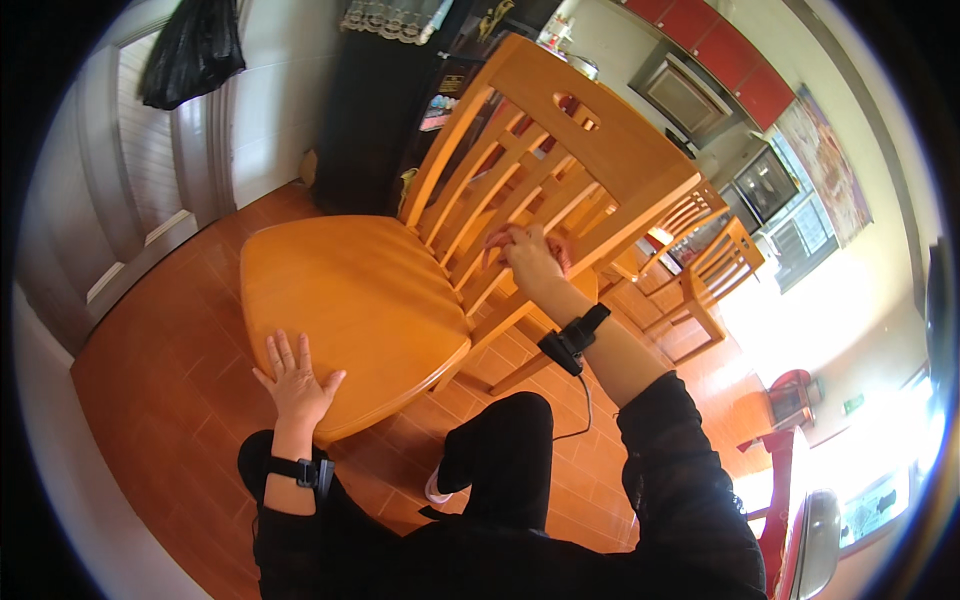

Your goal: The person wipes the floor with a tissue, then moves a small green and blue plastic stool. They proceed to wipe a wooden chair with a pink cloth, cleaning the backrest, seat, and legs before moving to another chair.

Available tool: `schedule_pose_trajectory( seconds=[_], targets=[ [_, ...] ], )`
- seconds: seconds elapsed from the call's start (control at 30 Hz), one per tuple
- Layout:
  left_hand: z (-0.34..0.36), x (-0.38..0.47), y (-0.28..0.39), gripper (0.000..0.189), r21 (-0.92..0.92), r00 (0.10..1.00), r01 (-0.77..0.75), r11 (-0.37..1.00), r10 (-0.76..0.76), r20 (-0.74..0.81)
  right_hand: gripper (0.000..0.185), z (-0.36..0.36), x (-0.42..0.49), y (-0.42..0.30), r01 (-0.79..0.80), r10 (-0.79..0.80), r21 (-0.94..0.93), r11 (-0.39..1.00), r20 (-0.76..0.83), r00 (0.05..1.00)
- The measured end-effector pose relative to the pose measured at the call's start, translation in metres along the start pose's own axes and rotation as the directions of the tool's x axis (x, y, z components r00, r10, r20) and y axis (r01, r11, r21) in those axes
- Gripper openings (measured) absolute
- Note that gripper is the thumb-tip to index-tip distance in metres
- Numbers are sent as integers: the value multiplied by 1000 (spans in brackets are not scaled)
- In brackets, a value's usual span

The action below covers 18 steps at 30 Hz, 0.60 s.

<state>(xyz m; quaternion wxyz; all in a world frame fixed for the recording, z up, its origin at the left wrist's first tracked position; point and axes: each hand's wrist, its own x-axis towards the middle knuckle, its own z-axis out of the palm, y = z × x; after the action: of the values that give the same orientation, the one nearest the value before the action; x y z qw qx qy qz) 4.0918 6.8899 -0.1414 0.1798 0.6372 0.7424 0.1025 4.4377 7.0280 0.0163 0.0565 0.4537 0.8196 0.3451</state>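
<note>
A varnished wooden chair stands before me, with its broad seat (352, 292) at the left and its slatted backrest (630, 161) at the right. My left hand (298, 388) rests with fingers spread on the near left edge of the seat and holds nothing. Against the backrest slats, my right hand (534, 259) grips a reddish cloth (560, 253). Part of the cloth is hidden by the fingers. Each wrist carries a black strap with a small device, and a thin cable hangs from the right one.
Behind the chair is a dark refrigerator (367, 112). A black plastic bag (195, 56) hangs by the door (97, 172) at upper left. More wooden chairs (697, 292) stand farther right, below red kitchen cabinets (720, 52). Reddish-brown tile (172, 420) covers the floor.
</note>
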Motion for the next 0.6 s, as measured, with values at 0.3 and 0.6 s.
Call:
schedule_pose_trajectory(
  seconds=[0.3,0.6],
  targets=[
    [-15,19,13,129,150,981,-3,989,-26,192,13,-113,79,77,-64,117,142,988,-403,908],
    [-16,33,22,136,197,966,19,980,-69,251,18,-7,87,109,-317,281,-27,948,-395,874]
  ],
)
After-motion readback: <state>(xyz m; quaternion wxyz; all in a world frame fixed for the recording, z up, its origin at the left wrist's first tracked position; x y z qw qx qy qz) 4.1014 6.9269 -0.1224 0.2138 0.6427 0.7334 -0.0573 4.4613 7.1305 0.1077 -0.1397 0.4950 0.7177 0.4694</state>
